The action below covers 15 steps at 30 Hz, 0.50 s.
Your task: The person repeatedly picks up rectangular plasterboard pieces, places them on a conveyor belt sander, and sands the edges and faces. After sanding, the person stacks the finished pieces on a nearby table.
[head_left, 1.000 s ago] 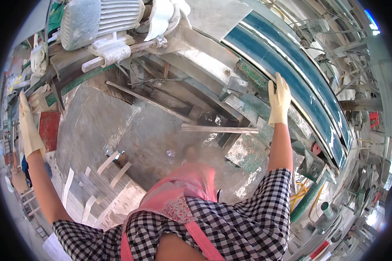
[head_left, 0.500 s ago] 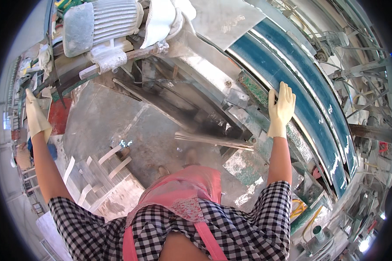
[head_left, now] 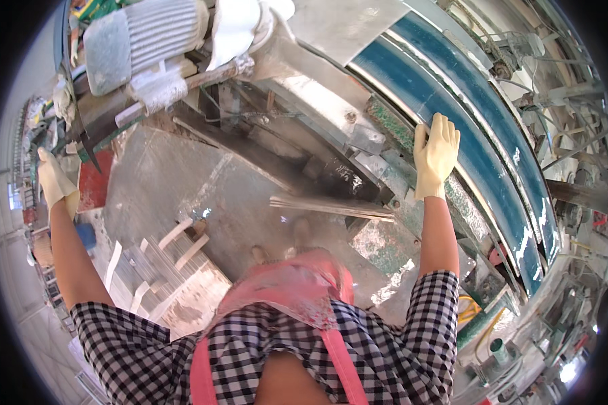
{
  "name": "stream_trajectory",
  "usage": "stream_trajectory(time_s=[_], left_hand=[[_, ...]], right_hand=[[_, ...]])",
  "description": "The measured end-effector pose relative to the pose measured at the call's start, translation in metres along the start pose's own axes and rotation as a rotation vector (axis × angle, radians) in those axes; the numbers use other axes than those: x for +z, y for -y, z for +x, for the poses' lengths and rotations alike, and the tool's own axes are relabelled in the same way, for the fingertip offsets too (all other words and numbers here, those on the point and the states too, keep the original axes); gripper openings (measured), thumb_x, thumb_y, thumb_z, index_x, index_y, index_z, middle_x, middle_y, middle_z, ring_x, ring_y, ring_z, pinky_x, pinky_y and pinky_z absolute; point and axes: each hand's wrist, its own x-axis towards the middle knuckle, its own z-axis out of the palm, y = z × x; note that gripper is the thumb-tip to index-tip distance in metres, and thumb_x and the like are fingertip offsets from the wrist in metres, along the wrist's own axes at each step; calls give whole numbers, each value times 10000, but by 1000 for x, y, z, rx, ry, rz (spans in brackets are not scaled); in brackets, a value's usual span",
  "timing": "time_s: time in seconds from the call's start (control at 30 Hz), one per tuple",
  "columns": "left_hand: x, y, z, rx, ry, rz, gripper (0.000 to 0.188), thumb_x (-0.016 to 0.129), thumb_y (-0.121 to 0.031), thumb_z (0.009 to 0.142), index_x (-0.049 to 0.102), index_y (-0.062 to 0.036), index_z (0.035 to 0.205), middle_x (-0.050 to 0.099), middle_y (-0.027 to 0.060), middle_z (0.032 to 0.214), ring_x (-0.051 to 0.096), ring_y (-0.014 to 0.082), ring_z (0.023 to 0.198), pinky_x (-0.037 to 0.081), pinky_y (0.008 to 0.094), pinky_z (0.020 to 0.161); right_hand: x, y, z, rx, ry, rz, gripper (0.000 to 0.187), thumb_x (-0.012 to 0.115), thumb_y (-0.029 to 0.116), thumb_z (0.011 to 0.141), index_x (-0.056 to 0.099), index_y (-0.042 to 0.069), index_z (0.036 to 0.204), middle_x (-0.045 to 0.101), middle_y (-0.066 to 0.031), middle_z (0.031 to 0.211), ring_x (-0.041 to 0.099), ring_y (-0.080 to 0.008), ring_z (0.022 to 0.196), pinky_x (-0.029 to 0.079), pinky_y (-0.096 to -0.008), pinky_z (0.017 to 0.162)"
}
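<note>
My right hand (head_left: 437, 155), in a cream rubber glove, lies flat with its fingers stretched out and the thumb apart. It rests at the near edge of a long blue conveyor belt (head_left: 476, 162) and holds nothing. Out at the far left is my left hand (head_left: 57, 181), gloved the same way and seen edge-on. Its fingers are mostly hidden behind the back of the hand, near a dusty machine part and a red panel (head_left: 96, 179). Whether it grips anything cannot be made out.
A ribbed grey motor (head_left: 162, 34) sits on the machine at upper left. A dark open pit or frame (head_left: 304, 155) lies ahead, with thin strips (head_left: 331, 208) across its near end. A stack of pale slabs with straps (head_left: 175, 270) stands at lower left.
My left hand has come down slightly, and its fingertips look more bent. The right hand stays on the belt edge, a little higher in view. The whole view has shifted slightly.
</note>
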Motion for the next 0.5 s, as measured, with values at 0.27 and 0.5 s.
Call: stream_trajectory(time_s=[0.27, 0.5], left_hand=[[21, -9, -27, 151, -164, -69, 770, 293, -677, 992, 556, -77, 1398, 655, 242, 1267, 604, 402, 1201, 460, 448, 991], [31, -20, -52, 545, -379, -158, 563, 481, -486, 1002, 523, -130, 1436, 691, 184, 1220, 658, 378, 1093, 498, 467, 894]], right_hand=[[-6, 26, -9, 29, -80, -172, 387, 648, 216, 908, 597, 5, 1228, 640, -206, 1196, 578, -362, 1152, 427, -459, 1014], [-57, 83, -201, 475, -135, 180, 436, 615, 223, 976, 576, 59, 1378, 558, -163, 1434, 483, -313, 1369, 332, -445, 1177]])
